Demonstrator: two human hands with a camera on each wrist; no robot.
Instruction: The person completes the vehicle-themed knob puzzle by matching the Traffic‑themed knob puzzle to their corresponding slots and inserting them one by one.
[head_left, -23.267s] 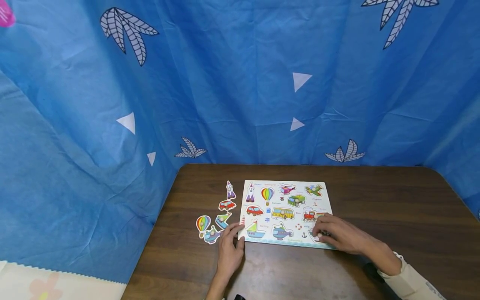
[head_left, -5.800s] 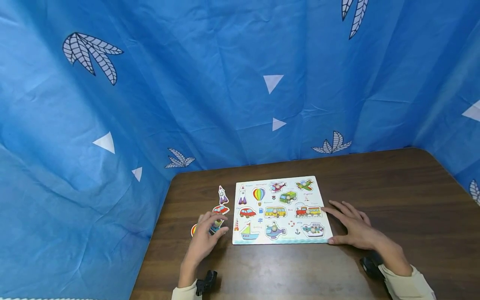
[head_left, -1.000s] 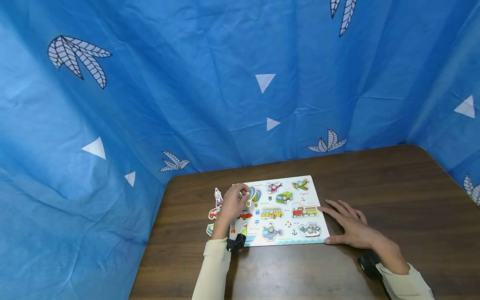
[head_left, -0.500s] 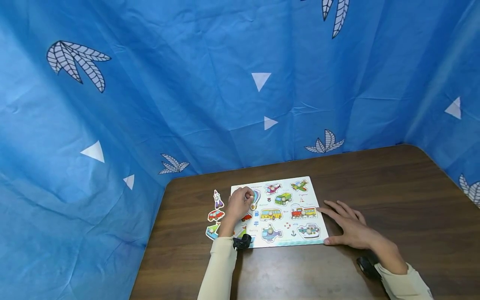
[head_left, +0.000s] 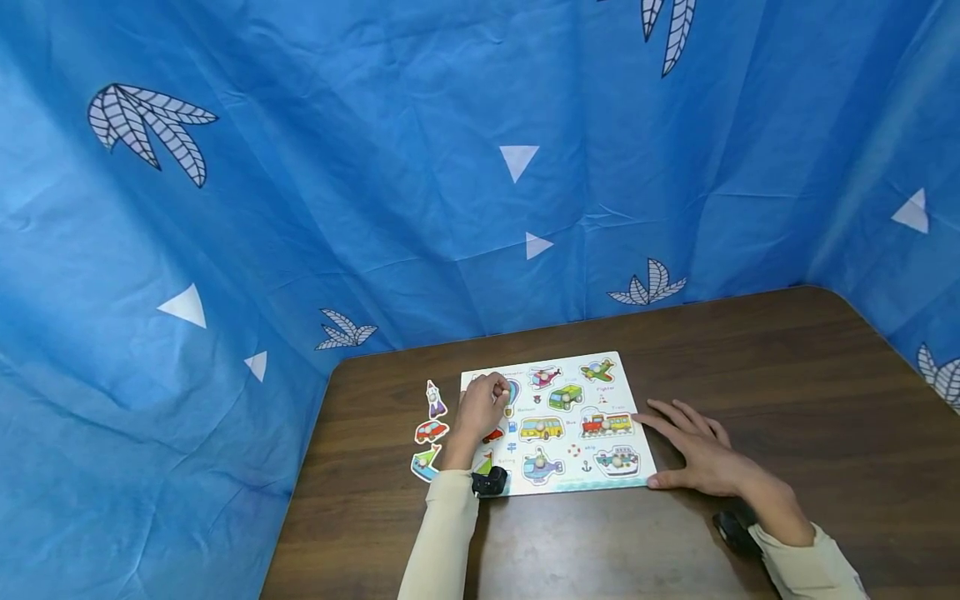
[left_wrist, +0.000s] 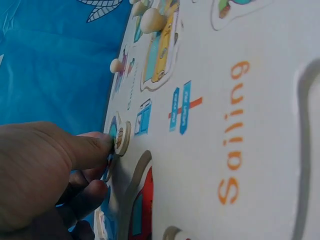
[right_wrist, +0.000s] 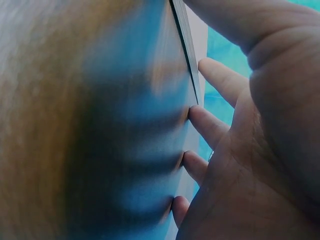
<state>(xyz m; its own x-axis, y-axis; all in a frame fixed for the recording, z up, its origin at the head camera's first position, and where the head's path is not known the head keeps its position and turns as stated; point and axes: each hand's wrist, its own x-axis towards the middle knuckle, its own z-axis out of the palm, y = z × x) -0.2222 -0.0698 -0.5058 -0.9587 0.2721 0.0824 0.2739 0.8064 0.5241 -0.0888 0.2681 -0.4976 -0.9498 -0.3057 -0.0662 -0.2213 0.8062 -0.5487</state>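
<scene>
A white wooden peg puzzle board [head_left: 570, 472] with vehicle pictures lies on the table. My left hand [head_left: 478, 410] is over its upper left part, thumb and fingers pinching the hot-air balloon puzzle piece [left_wrist: 121, 138] at the balloon's place. The left wrist view shows part of that piece's edge raised; its knob is hidden by the fingers. My right hand [head_left: 705, 454] rests at the board's right edge with spread fingers, thumb and index finger touching the edge. Left of the board lie a rocket piece [head_left: 435, 400], a red car piece [head_left: 431, 431] and a sailboat piece [head_left: 424, 462].
Knobbed pieces sit in the board: a bus [head_left: 542, 428], a truck [head_left: 566, 397], a train [head_left: 606, 423], a ship [head_left: 617, 461], a submarine [head_left: 542, 465], a helicopter [head_left: 544, 377] and a plane [head_left: 597, 371]. A blue curtain [head_left: 420, 208] hangs behind the brown table [head_left: 570, 550].
The submarine piece has gone from the left pile into the board. My left hand has carried the balloon piece from the pile onto the board. My right hand has moved from the ship to the edge.
</scene>
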